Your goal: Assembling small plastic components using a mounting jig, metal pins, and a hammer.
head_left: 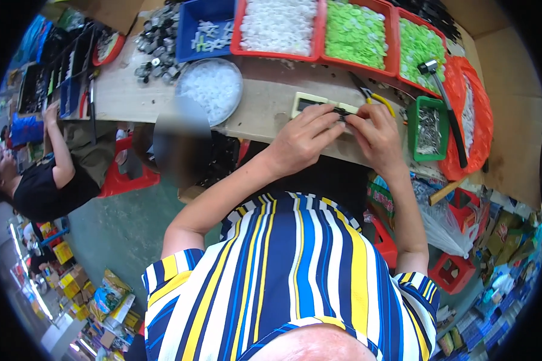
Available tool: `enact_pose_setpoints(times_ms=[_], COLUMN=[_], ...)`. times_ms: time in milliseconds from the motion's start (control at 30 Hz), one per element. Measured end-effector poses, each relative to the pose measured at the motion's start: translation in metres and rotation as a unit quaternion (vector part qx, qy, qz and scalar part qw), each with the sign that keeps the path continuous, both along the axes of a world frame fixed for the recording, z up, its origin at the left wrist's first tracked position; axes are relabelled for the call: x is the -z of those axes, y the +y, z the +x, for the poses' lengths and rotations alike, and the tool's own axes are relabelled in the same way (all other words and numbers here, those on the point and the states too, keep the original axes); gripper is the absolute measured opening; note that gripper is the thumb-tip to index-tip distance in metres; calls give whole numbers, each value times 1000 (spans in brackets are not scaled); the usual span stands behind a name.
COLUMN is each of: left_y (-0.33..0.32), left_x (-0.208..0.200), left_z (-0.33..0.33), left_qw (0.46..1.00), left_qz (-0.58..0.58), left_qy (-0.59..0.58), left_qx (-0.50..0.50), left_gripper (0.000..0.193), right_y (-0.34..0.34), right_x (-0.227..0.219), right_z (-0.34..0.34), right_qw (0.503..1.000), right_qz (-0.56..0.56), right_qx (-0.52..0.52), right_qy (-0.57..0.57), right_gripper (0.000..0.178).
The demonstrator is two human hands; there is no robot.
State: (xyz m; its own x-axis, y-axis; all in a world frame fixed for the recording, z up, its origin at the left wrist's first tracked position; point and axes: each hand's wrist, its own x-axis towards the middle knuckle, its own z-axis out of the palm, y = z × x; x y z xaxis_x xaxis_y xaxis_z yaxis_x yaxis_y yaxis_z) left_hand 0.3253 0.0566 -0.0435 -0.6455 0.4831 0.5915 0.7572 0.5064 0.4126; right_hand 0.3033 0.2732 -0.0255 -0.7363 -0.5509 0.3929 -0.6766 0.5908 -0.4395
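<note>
At the table's near edge, my left hand (301,139) and my right hand (376,133) almost meet. Their fingertips pinch a small dark part (342,112) from both sides; my fingers cover most of it, so its kind is unclear. Just behind them lies a cream-coloured block (302,101) with dark slots, partly hidden by my left fingers. Pliers with yellow handles (380,102) rest on the tabletop beyond my right hand. To its right stands a green bin (444,123) of small metal pieces.
Along the back stand a blue bin (186,30) and red bins (323,36) of white and green pieces. A round bowl (239,90) holds whitish parts. A hammer (448,105) leans over the green bin and an orange bag (485,123). At far left, a co-worker (54,180) works.
</note>
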Motion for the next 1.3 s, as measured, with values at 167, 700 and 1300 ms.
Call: enact_pose_setpoints(times_ms=[167, 700, 1300], left_y=[-80, -282, -113], left_x=[-14, 2, -69], left_z=[-1, -59, -16], left_qw=[973, 962, 734], left_qz=[62, -166, 298], left_qy=[23, -67, -600], left_qx=[-221, -206, -111], left_gripper=[26, 27, 28], right_y=[2, -7, -48], right_x=[0, -9, -37], right_z=[0, -3, -9], right_qw=[998, 998, 996], right_qz=[38, 61, -79], right_qx=[21, 20, -27], right_qy=[42, -8, -23], right_gripper=[19, 16, 30])
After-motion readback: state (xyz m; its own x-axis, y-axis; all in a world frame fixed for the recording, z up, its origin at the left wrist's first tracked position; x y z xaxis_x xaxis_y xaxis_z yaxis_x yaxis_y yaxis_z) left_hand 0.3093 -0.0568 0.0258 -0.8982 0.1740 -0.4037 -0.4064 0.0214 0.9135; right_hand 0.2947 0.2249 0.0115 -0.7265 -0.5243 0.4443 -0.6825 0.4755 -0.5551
